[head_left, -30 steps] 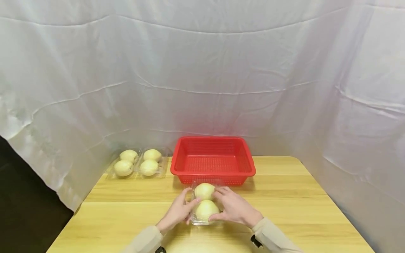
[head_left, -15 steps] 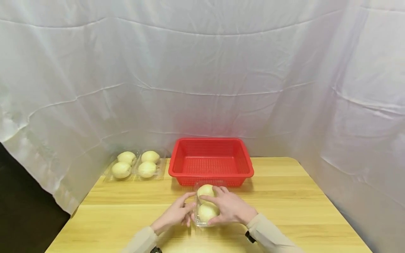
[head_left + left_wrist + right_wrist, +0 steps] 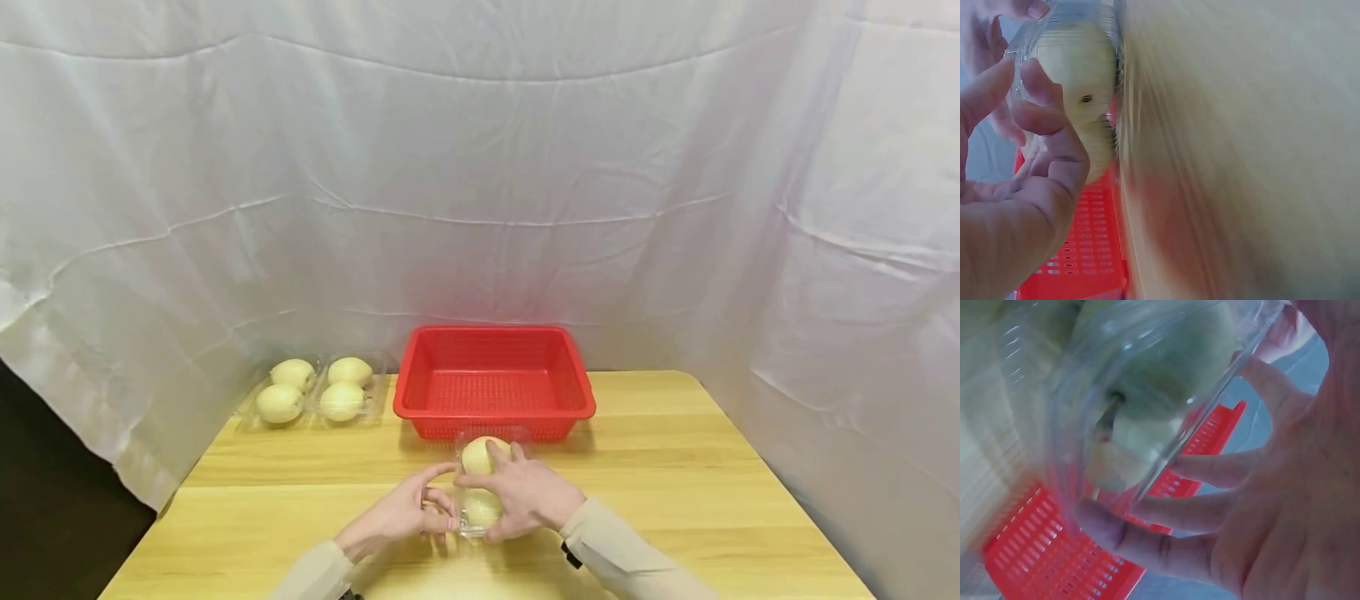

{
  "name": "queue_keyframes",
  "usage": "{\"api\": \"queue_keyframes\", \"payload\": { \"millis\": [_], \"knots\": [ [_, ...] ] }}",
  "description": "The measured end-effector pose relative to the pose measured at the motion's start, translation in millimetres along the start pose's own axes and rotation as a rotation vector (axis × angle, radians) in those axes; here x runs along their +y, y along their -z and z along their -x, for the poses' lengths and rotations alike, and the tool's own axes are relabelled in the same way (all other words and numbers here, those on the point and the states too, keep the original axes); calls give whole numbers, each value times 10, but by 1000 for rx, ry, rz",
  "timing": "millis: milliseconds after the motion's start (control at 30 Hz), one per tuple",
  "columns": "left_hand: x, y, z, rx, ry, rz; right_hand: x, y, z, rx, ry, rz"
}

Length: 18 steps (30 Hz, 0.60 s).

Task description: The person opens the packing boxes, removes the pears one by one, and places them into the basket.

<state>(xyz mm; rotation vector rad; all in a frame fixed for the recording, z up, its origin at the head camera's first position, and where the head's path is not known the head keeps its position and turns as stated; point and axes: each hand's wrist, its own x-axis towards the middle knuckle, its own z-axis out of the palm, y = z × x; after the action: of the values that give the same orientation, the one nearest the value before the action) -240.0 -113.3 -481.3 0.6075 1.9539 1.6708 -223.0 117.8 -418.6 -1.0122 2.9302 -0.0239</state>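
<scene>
A clear plastic fruit box (image 3: pixel 472 527) stands on the table in front of the red basket, holding two pale yellow pears (image 3: pixel 480 454) one behind the other. My left hand (image 3: pixel 401 510) is at the box's left side, where thumb and curled fingers (image 3: pixel 1041 87) pinch its plastic edge in the left wrist view. Across the top and right side of the box lies my right hand (image 3: pixel 525 496), its long fingers (image 3: pixel 1204 469) spread and fairly straight on the plastic. A dark pear stem (image 3: pixel 1109 419) shows through the plastic in the right wrist view. The near pear is partly covered by the right hand.
A red perforated basket (image 3: pixel 495 414) stands directly behind the box. Two more clear boxes, each with two pears, sit side by side at the table's back left; one (image 3: pixel 378 400) is beside the basket. Grey-white cloth (image 3: pixel 487 208) hangs behind the wooden table (image 3: pixel 675 500).
My right hand has shifted from the box's right side to lie further over its top. The left hand has drawn its thumb in toward the near left edge. The box stays about where it was.
</scene>
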Motion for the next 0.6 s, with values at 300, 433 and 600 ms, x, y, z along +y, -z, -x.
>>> {"api": "queue_keyframes", "payload": {
  "millis": [300,433,600],
  "knots": [
    [-1,-40,19,6,-40,19,-1,-22,-69,-15,-43,38],
    [-12,-44,24,19,-39,0,12,-51,-73,-7,-47,45],
    [-16,-63,23,29,-39,-25,21,-72,-70,23,-34,65]
  ]
}}
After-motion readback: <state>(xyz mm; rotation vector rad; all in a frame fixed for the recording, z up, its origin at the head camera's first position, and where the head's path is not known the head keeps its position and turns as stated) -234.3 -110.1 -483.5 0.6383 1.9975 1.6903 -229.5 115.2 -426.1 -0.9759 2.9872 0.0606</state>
